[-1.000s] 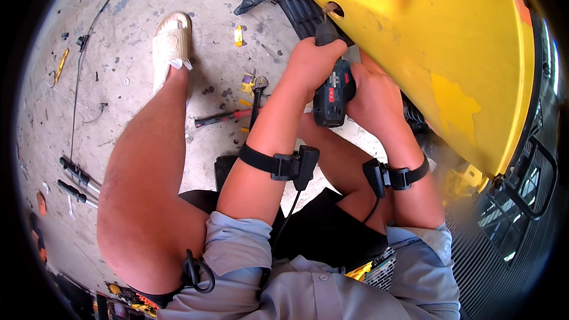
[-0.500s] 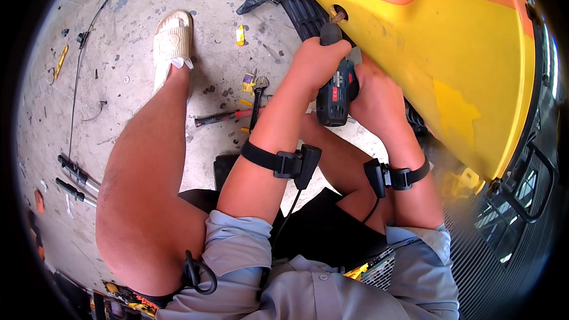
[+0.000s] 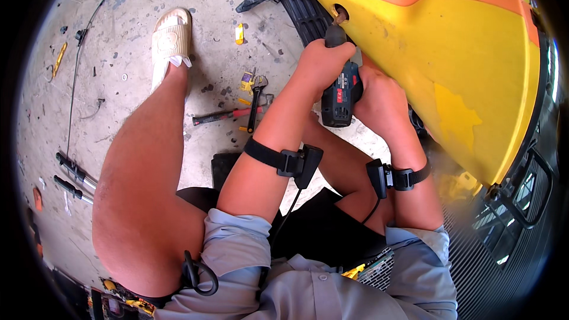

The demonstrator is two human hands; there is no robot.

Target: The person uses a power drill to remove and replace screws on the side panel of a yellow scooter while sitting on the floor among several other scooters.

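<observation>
A dark blue and black power drill points away from me toward a yellow and orange body panel. My left hand is wrapped round the drill's front, just behind the black chuck. Its handle side is gripped by my right hand, whose fingers are partly hidden behind the tool. The drill's tip reaches a round hole near the panel's left edge. Whether the tip touches anything inside the hole, I cannot tell.
On the concrete floor lie an adjustable wrench and a red-and-black-handled tool, left of my left forearm. A black ribbed plastic part sticks out beneath the panel. A long thin cable runs along the far left.
The drill and both hands have shifted very slightly to the right. Both hands keep their hold, and the tip stays at the panel's hole.
</observation>
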